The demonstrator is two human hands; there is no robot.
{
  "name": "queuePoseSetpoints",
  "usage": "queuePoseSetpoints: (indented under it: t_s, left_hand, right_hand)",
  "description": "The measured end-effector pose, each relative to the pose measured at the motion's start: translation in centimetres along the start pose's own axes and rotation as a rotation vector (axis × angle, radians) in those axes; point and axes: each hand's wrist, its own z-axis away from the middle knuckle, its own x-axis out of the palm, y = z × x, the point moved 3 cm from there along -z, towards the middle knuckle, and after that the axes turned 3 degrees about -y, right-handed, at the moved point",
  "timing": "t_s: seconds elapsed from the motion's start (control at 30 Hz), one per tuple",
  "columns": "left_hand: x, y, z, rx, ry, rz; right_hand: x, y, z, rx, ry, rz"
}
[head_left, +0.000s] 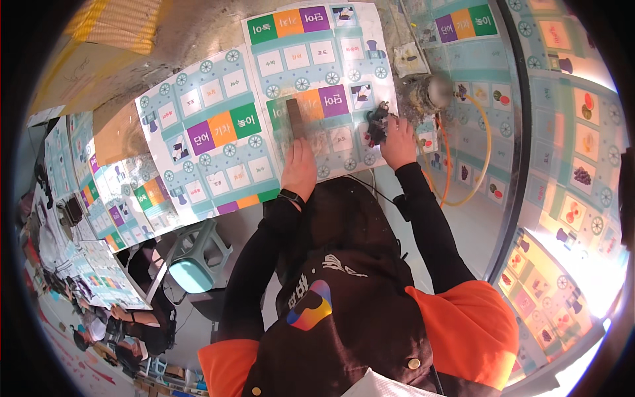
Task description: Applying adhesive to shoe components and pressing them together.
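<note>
Nearest: one dark apron (350, 370), two orange sleeves (456, 331), two black undersleeves. One dark watch (292, 197) on left wrist.

Two hands over one table (192, 26). Left hand (299, 169): fingers close together, laid at the near end of one dark flat strip (295, 119); gripping or only pressing, cannot tell. Strip runs away from the fingertips, roughly straight ahead. Pale hazy patch around it, nature unclear.

Right hand (399, 140): fingers curled narrow, holding one small dark object (377, 127) with reddish bits. Object sits just left of these fingers, over the right side of the printed panel; its kind is too small to tell. Strip and object stand apart, strip to the left.

Under both: two large printed panels (325, 73), side by side, pale blue and white. Right-hand one carries two rows of three blocks: green, orange, purple.

Beyond, right: one round metal fitting (440, 91), one yellow hose (488, 142), one orange hose (447, 155). Left: one pale teal stool (192, 274) beside the table. Farther left, at least one co-worker (155, 331) by more printed sheets (99, 264), count unclear
</note>
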Motion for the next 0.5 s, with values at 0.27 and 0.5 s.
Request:
queuePoseSetpoints:
  t_s: [0.27, 0.5]
  left_hand:
    - [0.7, 0.5, 0.6, -0.017, 0.008, 0.052]
    - [0.7, 0.8, 0.6, -0.077, 0.002, 0.088]
  right_hand:
    - [2.7, 4.7, -1.3, -0.187, -0.179, 0.068]
    - [-4.2, -6.0, -1.8, -0.078, -0.400, -0.735]
